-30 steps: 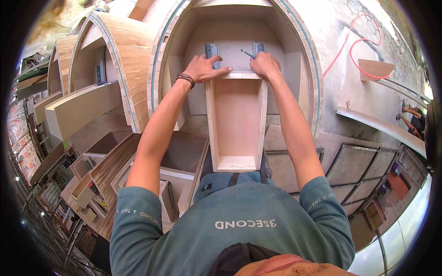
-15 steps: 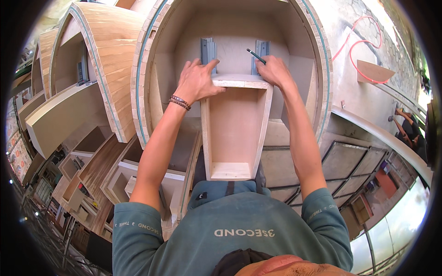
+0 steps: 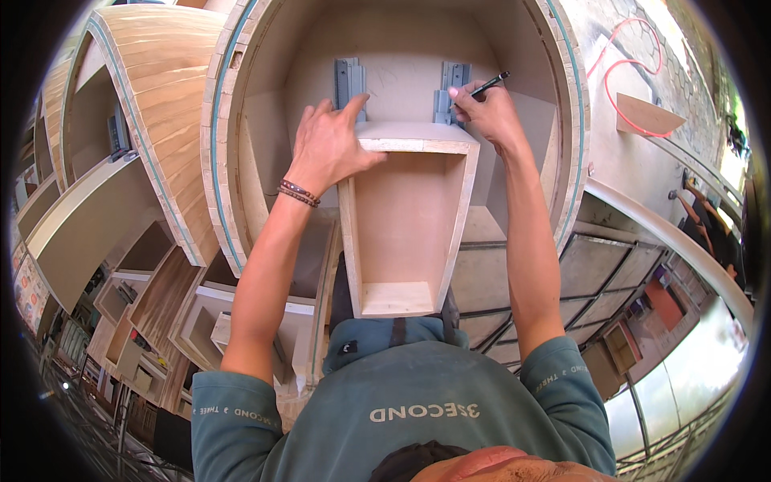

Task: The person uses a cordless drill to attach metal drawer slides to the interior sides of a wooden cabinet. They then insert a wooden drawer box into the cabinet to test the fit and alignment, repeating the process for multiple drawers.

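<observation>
A wooden drawer box (image 3: 405, 213) leans between my body and a curved cabinet (image 3: 574, 120), its hollow side toward me. My left hand (image 3: 331, 149) grips its far left corner, thumb over the edge and fingers behind, beside the left metal drawer slide (image 3: 348, 84). Pinched in my right hand (image 3: 496, 116) is a dark pencil (image 3: 493, 83), slanting up to the right. The fingertips of that hand are at the right drawer slide (image 3: 456, 76), just beyond the box's far right corner. Both slides stick up along the cabinet's inner panel.
More curved wooden cabinets (image 3: 161, 72) stand at the left, with a curved panel (image 3: 100, 209) in front. Box parts lie lower left. To the right are a red hose (image 3: 610, 88), a loose board (image 3: 649, 115) and dark metal frames (image 3: 598, 273). Another person (image 3: 707, 229) sits far right.
My right hand has lifted slightly and shifted right; the pencil in it now points up to the right instead of up to the left. My left hand stays at the box corner. The view has shifted slightly.
</observation>
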Demonstrator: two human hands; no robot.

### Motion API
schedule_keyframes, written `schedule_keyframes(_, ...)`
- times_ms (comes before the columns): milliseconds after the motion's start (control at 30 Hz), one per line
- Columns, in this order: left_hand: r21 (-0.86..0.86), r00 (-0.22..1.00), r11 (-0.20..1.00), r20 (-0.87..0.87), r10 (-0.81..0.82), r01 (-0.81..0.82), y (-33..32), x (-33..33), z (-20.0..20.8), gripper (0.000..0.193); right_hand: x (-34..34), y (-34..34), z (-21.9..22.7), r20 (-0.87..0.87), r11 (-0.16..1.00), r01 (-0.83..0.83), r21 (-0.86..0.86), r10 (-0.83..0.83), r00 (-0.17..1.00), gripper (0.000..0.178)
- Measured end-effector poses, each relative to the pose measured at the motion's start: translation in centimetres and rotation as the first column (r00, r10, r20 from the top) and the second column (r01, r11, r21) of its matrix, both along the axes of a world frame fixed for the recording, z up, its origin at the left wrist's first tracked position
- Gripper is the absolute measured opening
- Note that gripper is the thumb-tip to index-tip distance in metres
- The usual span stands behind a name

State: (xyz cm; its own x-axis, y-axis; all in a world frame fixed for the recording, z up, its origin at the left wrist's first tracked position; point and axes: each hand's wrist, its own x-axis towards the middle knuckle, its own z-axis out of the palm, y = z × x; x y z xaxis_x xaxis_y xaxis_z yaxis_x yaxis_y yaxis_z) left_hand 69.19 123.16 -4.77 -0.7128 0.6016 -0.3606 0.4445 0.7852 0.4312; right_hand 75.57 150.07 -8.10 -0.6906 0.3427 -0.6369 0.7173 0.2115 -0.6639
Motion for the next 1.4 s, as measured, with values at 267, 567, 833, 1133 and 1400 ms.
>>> schedule_keyframes(267, -0.007, 1.000, 1.000, 0.006, 0.019, -0.019, 0.1, -0.2, 0.2, 0.084, 0.8, -0.9, -0.4, 0.053, 0.973, -0.082, 0.215, 0.073, 0.996, 0.023)
schedule_keyframes(567, -0.001, 1.000, 1.000, 0.004, 0.028, -0.028, 0.0, -0.1, -0.2, 0.083, 0.5, -1.1, 0.2, 0.096, 0.961, -0.131, 0.243, 0.110, 0.989, 0.023)
schedule_keyframes(833, -0.016, 0.999, 0.999, 0.013, 0.029, -0.029, 0.0, -0.1, 0.1, 0.083, 0.4, -1.1, 0.3, 0.101, 0.957, -0.150, 0.250, 0.128, 0.987, 0.023)
schedule_keyframes(1133, -0.002, 1.000, 1.000, -0.001, 0.029, -0.029, -0.1, 0.1, -0.1, 0.084, 0.6, -1.2, 0.3, 0.102, 0.959, -0.148, 0.243, 0.126, 0.987, 0.023)
schedule_keyframes(1400, -0.011, 0.997, 0.997, 0.042, 0.072, -0.072, -0.2, 0.2, 0.0, 0.108, -1.9, -2.8, 2.7, 0.013, 0.996, -0.075, 0.038, 0.074, 0.997, 0.025)
